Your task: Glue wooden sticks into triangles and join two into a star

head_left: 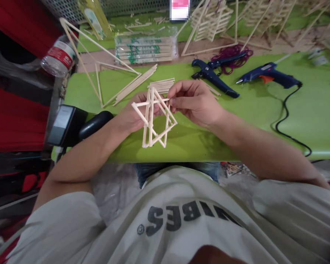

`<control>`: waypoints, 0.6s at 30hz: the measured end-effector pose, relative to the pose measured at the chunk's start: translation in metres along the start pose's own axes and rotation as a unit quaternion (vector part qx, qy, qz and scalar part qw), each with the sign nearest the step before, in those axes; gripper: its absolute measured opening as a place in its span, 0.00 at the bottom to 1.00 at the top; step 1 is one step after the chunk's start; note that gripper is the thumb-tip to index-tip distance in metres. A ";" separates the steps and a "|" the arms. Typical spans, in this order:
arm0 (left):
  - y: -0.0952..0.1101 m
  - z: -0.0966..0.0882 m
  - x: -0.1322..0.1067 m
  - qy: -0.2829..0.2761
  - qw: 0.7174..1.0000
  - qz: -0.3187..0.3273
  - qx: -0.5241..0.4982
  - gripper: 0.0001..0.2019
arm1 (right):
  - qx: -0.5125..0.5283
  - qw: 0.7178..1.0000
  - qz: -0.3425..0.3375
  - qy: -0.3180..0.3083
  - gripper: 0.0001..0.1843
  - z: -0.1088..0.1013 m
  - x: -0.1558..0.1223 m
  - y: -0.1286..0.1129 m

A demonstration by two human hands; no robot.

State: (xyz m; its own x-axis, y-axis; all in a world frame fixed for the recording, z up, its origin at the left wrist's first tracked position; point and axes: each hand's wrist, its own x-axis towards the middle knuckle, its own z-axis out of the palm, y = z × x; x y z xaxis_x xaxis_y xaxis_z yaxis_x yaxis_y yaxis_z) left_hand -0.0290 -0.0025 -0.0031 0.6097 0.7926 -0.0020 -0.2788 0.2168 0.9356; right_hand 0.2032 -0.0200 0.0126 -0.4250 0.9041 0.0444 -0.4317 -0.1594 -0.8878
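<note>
Stick frame (149, 124) clasped in left hand (132, 118); right hand (195, 102) pinching its upper rung; seemingly aligning a joint; steady hold needed next.

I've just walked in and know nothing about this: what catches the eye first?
A small stick frame mid-picture is held by the left hand while the right hand pinches one of its sticks. Behind them on the green table lie a blue glue gun and a darker glue gun, with larger stick frames along the far edge.
</note>
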 end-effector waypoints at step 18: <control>0.011 -0.020 0.010 0.099 0.992 0.078 -0.026 0.23 | -0.055 0.988 -0.095 0.108 0.13 -0.009 0.002 -0.012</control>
State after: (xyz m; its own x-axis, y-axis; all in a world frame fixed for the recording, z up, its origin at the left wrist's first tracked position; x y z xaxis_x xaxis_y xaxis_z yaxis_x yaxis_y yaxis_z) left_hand -0.0404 0.0193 0.0005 0.3996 0.9142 0.0679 -0.3991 0.1068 0.9107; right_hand 0.2148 -0.0122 0.0193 -0.1587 0.9791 0.1274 -0.3932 0.0557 -0.9178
